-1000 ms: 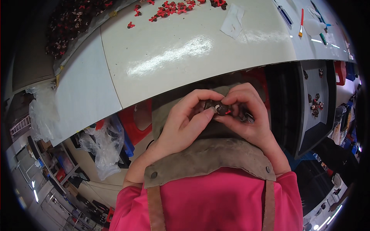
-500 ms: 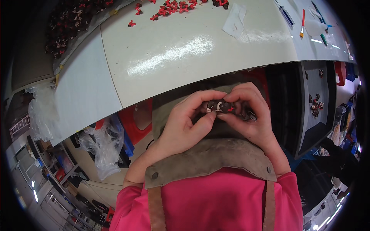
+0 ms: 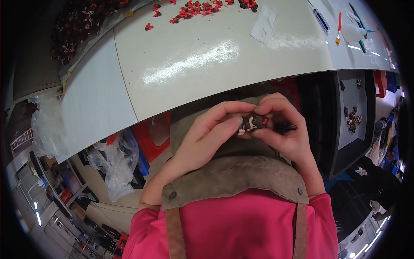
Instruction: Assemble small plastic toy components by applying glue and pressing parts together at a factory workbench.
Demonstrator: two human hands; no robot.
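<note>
Above my apron, just off the table's front edge, both hands hold a small dark brown figurine (image 3: 255, 121) with cream and red parts. My left hand (image 3: 214, 133) is closed on its left side, thumb and forefinger against it. My right hand (image 3: 284, 125) is closed on the other side, its thumb pressing from below. A dark, shiny item (image 3: 285, 127) shows partly within my right hand; I cannot make out what it is. The fingers cover much of the figurine.
Small red and brown pieces (image 3: 198, 9) lie at the table's far side. A large heap (image 3: 84, 28) of similar pieces sits far left. A paper scrap (image 3: 264, 26), a red brush (image 3: 339, 28) and a screwdriver-like tool (image 3: 320, 18) lie far right. A grey drawer (image 3: 351, 144) at right holds several figurines.
The figurine has turned and tilted between my fingers and shifted slightly to the right. My left thumb has moved up along it. Both hands keep hold.
</note>
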